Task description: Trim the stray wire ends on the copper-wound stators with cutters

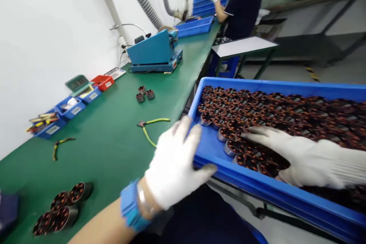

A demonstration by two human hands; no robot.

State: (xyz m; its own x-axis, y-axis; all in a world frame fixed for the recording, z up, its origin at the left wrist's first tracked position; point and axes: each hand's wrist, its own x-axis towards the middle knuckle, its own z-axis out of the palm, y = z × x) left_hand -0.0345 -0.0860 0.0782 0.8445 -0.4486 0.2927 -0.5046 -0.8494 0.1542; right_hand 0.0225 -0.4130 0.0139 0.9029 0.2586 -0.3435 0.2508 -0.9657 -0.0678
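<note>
My left hand, in a white glove with bare-looking fingertips, is spread open at the near left corner of a blue tray. Its thumb overlaps the tray rim; whether it presses on it I cannot tell. Inside the tray sit rows of ring-shaped motor stators with copper windings. My right hand, also gloved, lies over the stators at the near side, fingers stretched out and thumb apart. Part of its grip is hidden, and no stator is lifted. Cutting pliers with yellow-green handles lie on the green bench beside my left hand.
On the green bench stand several stators near left and 3 farther off. Small parts bins, dark-yellow pliers and a teal machine line the wall side. A co-worker sits beyond a small table.
</note>
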